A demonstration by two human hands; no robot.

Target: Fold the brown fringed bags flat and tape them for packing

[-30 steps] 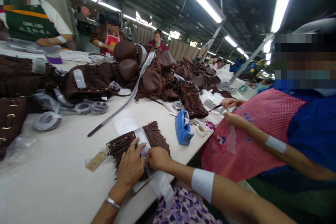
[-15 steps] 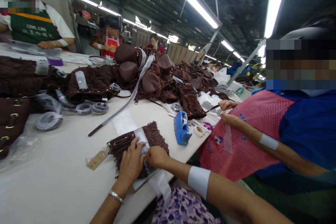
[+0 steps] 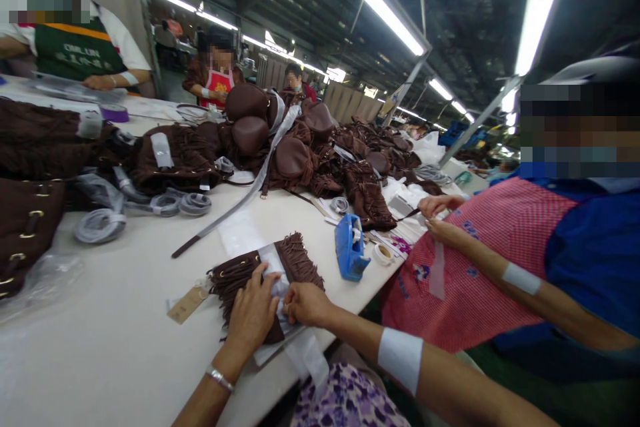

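A brown fringed bag [image 3: 303, 260] lies on the table near its front edge, with a pale plastic wrap [image 3: 271, 260] round its middle and a tan paper tag [image 3: 187, 305] at its left end. Spread over the wrap and the bag's near part, my left hand [image 3: 254, 307] presses down with its fingers stretched. Close beside it, my right hand [image 3: 309, 304] is closed in a pinch at the wrap's right edge. What sits between those fingertips is too small to make out. A translucent strip [image 3: 311, 357] hangs over the table edge below.
A blue tape dispenser [image 3: 350, 250] and a tape roll [image 3: 383, 253] stand right of the bag. Brown bags [image 3: 295, 160] are heaped behind, with a wrapped strap [image 3: 245, 193] in front. Coiled straps [image 3: 100, 225] lie left. A co-worker in a pink checked apron [image 3: 450, 267] stands at right.
My right hand has drawn slightly to the right, away from my left hand, which stays on the bag. The whole view has shifted a little.
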